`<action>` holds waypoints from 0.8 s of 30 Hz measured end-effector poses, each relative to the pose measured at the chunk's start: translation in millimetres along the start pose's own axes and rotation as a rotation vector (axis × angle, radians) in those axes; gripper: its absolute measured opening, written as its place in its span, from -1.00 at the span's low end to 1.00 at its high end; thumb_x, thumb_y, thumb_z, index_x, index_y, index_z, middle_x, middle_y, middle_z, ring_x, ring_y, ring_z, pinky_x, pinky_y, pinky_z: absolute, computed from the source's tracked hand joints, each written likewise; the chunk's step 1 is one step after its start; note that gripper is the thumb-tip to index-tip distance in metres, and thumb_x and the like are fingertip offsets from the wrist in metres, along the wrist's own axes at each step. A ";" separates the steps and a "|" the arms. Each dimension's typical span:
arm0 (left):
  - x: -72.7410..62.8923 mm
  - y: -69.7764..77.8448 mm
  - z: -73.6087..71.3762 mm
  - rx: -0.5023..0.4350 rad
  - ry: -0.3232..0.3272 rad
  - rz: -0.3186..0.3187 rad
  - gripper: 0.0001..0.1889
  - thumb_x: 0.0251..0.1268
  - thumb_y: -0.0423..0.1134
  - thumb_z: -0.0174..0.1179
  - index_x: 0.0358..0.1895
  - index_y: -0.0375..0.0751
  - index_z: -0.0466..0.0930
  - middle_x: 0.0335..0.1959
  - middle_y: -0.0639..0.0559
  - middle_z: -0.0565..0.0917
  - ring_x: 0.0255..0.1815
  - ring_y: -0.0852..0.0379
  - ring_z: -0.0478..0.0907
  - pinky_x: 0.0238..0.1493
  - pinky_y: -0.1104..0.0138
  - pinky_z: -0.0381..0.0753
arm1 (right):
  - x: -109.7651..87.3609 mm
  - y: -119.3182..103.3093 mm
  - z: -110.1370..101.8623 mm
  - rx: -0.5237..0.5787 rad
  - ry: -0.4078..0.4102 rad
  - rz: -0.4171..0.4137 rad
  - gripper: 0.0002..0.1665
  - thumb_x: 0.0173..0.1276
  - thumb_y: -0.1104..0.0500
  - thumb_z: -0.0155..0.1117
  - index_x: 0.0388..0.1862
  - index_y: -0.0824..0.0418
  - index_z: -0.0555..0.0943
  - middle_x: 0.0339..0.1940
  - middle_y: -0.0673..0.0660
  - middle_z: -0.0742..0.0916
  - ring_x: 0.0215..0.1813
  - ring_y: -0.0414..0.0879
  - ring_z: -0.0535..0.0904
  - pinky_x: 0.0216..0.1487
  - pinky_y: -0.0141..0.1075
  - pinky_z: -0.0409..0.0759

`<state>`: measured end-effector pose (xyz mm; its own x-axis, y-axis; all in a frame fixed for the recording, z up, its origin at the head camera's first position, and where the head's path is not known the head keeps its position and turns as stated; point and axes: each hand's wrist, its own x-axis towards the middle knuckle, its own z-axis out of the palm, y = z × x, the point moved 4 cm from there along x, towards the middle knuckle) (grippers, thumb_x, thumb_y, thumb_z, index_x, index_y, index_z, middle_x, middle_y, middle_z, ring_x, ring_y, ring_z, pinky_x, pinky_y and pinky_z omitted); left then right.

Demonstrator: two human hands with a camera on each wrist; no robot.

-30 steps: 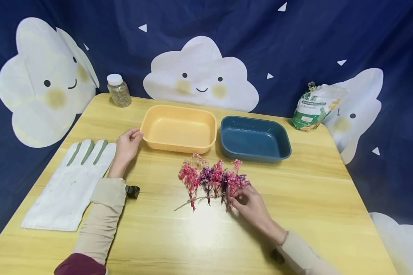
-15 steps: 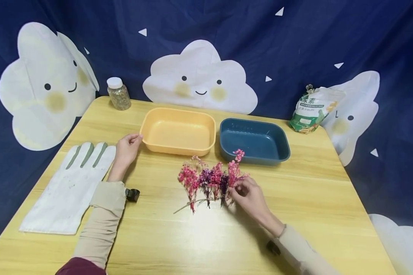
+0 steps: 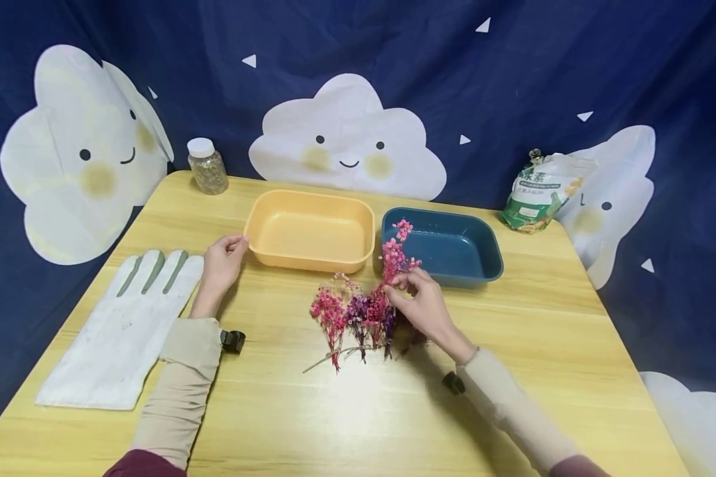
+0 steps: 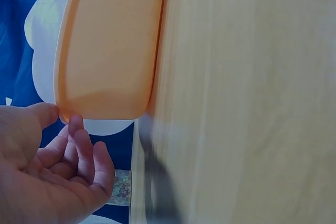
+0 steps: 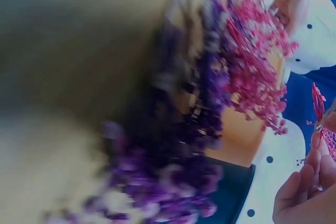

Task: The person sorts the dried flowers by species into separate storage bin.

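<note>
My right hand (image 3: 419,306) pinches a small bunch of pink dried flowers (image 3: 394,257), raised off the table in front of the dark blue basin (image 3: 489,273). In the right wrist view its fingers (image 5: 310,169) grip the bunch by the bound red stems (image 5: 317,100). Several other pink and purple dried flower bunches (image 3: 329,311) lie in a row on the table, with a strand of twine (image 3: 317,363) by their stems. At the left, my left hand (image 3: 221,266) pinches the near-left rim of the yellow basin (image 3: 310,260) between thumb and fingertips.
A white glove (image 3: 116,338) with green stripes lies at the left of the wooden table (image 3: 310,424). A white-capped jar (image 3: 207,169) stands at the back left, and a green and white bag (image 3: 537,195) at the back right.
My right hand has lifted the rightmost pink bunch and carried it up and slightly left, toward the dark blue basin. The left hand stays at the yellow basin's rim.
</note>
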<state>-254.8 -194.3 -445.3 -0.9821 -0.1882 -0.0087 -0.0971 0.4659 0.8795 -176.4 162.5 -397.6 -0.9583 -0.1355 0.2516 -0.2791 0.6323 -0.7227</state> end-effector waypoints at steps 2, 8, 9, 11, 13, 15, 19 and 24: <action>-0.6 -0.1 0.6 -0.001 -0.001 0.000 -0.45 0.47 0.03 -0.09 0.20 -0.42 0.45 -0.02 -0.30 0.54 -0.02 -0.06 0.45 -0.03 0.29 0.39 | 9.7 -3.4 2.0 0.018 -0.019 0.008 -0.85 0.17 0.20 0.38 -0.36 0.27 0.64 -0.42 0.08 0.56 -0.35 -0.09 0.40 -0.29 -0.36 0.41; -2.2 -0.6 1.8 0.004 0.012 0.002 -0.44 0.47 0.04 -0.10 0.20 -0.42 0.44 -0.01 -0.32 0.55 0.00 -0.11 0.46 0.03 0.17 0.42 | 36.6 -14.4 13.4 0.053 -0.053 0.023 -0.82 0.20 0.18 0.37 -0.35 0.29 0.62 -0.38 0.11 0.57 -0.37 -0.10 0.42 -0.29 -0.35 0.43; -2.4 -0.8 2.0 0.003 0.014 0.004 -0.44 0.48 0.04 -0.10 0.20 -0.42 0.43 0.00 -0.32 0.54 0.01 -0.12 0.46 0.05 0.15 0.42 | 40.7 -16.1 15.7 0.052 -0.055 0.023 -0.81 0.20 0.18 0.37 -0.35 0.29 0.62 -0.38 0.11 0.57 -0.37 -0.10 0.42 -0.29 -0.35 0.43; -3.3 -0.5 2.1 -0.001 0.018 0.010 -0.44 0.48 0.04 -0.10 0.20 -0.44 0.43 0.00 -0.34 0.54 0.02 -0.14 0.46 0.07 0.12 0.42 | 48.7 -19.9 20.5 0.055 -0.065 0.025 -0.79 0.19 0.17 0.38 -0.33 0.31 0.63 -0.38 0.12 0.57 -0.38 -0.10 0.43 -0.29 -0.34 0.43; -4.2 -0.8 2.3 -0.002 0.017 0.010 -0.44 0.48 0.04 -0.11 0.21 -0.44 0.42 0.00 -0.34 0.54 0.03 -0.15 0.46 0.09 0.10 0.42 | 56.5 -23.1 25.9 0.051 -0.080 0.027 -0.78 0.20 0.15 0.38 -0.32 0.31 0.64 -0.37 0.11 0.58 -0.39 -0.10 0.43 -0.29 -0.34 0.44; -4.8 -1.1 2.5 0.001 0.015 0.008 -0.43 0.48 0.04 -0.11 0.21 -0.44 0.42 0.01 -0.34 0.54 0.04 -0.15 0.46 0.10 0.10 0.42 | 63.8 -26.5 31.5 0.044 -0.096 0.028 -0.77 0.20 0.12 0.37 -0.31 0.29 0.65 -0.35 0.10 0.59 -0.39 -0.10 0.43 -0.30 -0.34 0.43; -5.8 -1.2 2.4 0.011 0.009 0.005 -0.43 0.49 0.04 -0.13 0.21 -0.44 0.41 0.01 -0.34 0.53 0.03 -0.15 0.46 0.08 0.11 0.43 | 77.6 -34.6 42.6 0.033 -0.122 0.031 -0.77 0.23 0.07 0.35 -0.30 0.23 0.66 -0.35 0.08 0.60 -0.41 -0.11 0.41 -0.36 -0.34 0.39; -6.4 0.4 2.1 0.012 0.013 0.007 -0.45 0.50 0.01 -0.13 0.21 -0.45 0.41 0.00 -0.34 0.53 0.02 -0.15 0.46 0.06 0.12 0.43 | 93.1 -47.9 56.6 0.048 -0.166 0.026 -0.79 0.26 0.08 0.34 -0.29 0.22 0.67 -0.35 0.07 0.61 -0.43 -0.13 0.42 -0.41 -0.38 0.38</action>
<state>-248.9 -191.1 -445.9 -0.9806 -0.1959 0.0032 -0.0926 0.4775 0.8737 -255.6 76.5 -376.0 -0.9611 -0.2460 0.1258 -0.2530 0.6009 -0.7582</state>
